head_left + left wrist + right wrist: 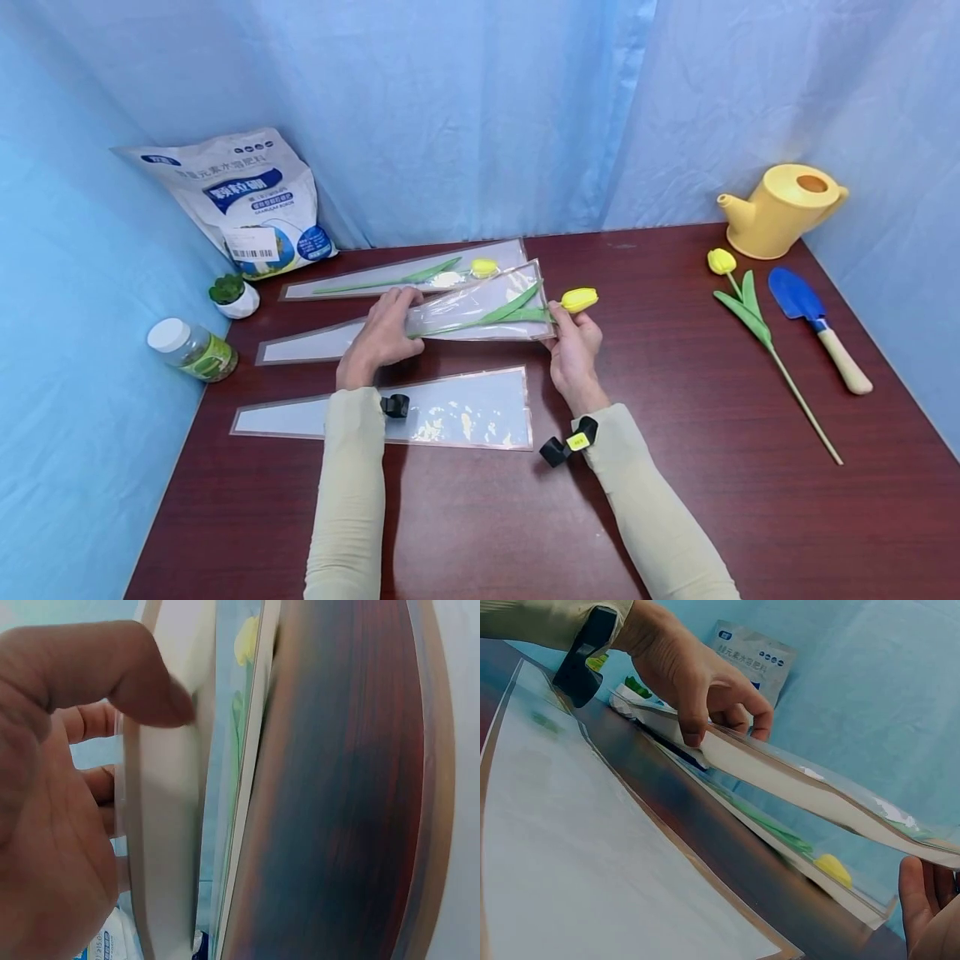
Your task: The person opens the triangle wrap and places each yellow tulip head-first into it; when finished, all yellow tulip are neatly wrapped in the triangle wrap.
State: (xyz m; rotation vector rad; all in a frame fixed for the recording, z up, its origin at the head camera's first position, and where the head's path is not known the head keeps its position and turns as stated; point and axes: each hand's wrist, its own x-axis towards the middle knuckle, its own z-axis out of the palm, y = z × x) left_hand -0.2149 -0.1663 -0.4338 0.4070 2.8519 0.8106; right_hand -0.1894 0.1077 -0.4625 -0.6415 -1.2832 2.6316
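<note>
My left hand grips a clear flower sleeve with a white back near its middle, thumb on one face and fingers on the other. The sleeve's wide end is raised off the table. Inside it shows the green stem and leaves of a yellow tulip, whose bloom sticks out past the wide end. My right hand is at that end, thumb and fingers pinching the tulip just below its bloom. The right wrist view shows the left thumb under the sleeve's edge. In the left wrist view the left hand wraps the sleeve.
Behind lies another sleeve with a tulip inside; in front, a flat sleeve. At left stand a fertilizer bag, small potted plant and jar. At right are a loose tulip, blue trowel and yellow watering can.
</note>
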